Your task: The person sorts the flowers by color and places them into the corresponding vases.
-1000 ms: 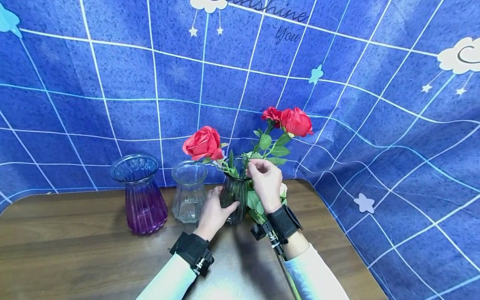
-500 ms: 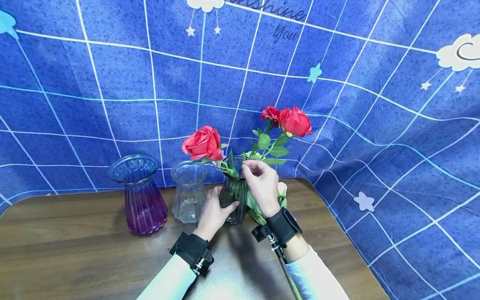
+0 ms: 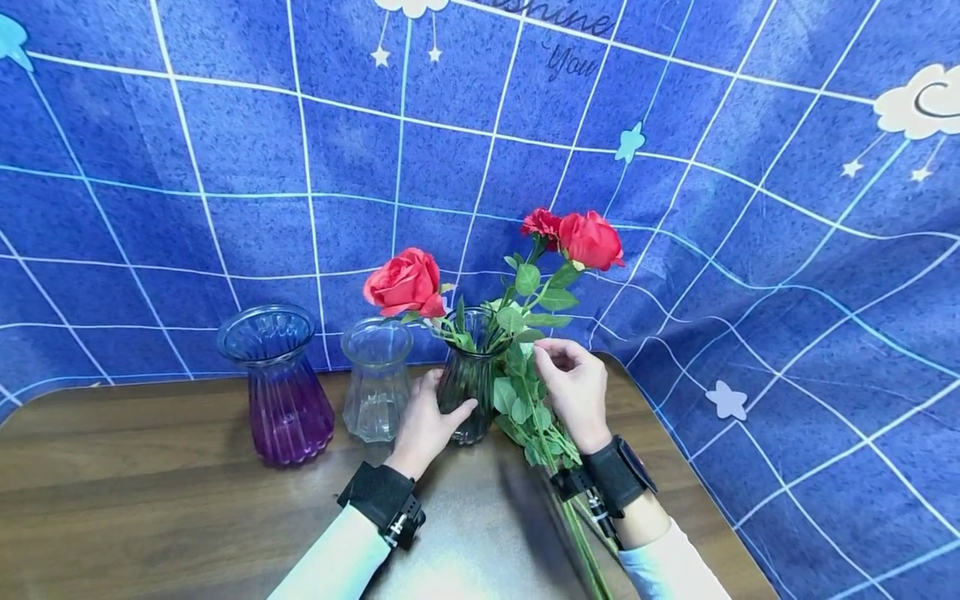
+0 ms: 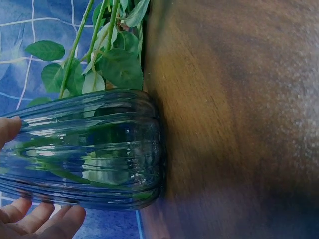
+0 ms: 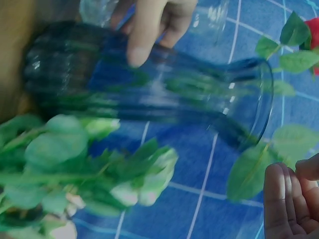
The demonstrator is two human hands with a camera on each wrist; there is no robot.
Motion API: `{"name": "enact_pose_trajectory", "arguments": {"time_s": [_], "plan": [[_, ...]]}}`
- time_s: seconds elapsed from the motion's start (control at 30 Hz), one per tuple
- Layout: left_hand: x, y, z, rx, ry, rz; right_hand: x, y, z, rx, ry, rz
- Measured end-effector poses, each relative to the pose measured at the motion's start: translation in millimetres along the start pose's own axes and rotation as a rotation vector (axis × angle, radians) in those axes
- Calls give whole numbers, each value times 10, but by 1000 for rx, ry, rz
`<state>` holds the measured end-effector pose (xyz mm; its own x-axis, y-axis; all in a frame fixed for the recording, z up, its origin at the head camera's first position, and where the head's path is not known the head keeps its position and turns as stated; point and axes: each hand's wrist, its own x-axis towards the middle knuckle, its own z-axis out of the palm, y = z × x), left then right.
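**Three Red Flowers in a Dark Vase**

The left grip (image 3: 427, 417) is wrapped around the dark vase (image 3: 468, 404), with the thumb in front. The vase stands up straight on the brown worktop (image 3: 150, 492), close to the back edge.

Three flowers poke out of the top. A pink-red rose (image 3: 405, 283) leans out to the left. A big red rose (image 3: 591, 240) and a frilly red flower (image 3: 541, 225) lean to the right, up high and close together.

The right grip (image 3: 576, 392) is beside the vase. Its fingers are loosely bent and let go, with nothing between them. A green leaf (image 5: 247, 172) is right by its fingertips.

Under that hand, a bunch of green stems (image 3: 520, 408) lies next to the vase. Pale flowers (image 5: 162, 174) show in it.

On the other side stand a clear vase (image 3: 377, 396), then a purple and blue vase (image 3: 288, 408). A blue cloth (image 3: 247, 150) with white lines hangs behind.
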<state>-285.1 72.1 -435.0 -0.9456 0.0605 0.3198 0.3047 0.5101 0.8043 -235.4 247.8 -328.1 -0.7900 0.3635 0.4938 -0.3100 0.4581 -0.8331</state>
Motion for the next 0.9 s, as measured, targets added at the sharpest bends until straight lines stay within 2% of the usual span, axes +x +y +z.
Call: {"name": "enact_pose_trajectory", "arguments": {"time_s": [0.3, 0.57, 0.7, 0.9], "plan": [[-22, -25, -62, 3, -9, -9, -11, 347, -345, -99, 6, 117], [-27, -48, -252, 6, -4, -17, -123, 663, -542, -270, -52, 214], [-61, -72, -347, 4, 28, -20, -210, 757, -579, -340, -103, 249], [-109, -105, -464, -6, 117, 23, -331, 844, -545, -399, -186, 289]]}}
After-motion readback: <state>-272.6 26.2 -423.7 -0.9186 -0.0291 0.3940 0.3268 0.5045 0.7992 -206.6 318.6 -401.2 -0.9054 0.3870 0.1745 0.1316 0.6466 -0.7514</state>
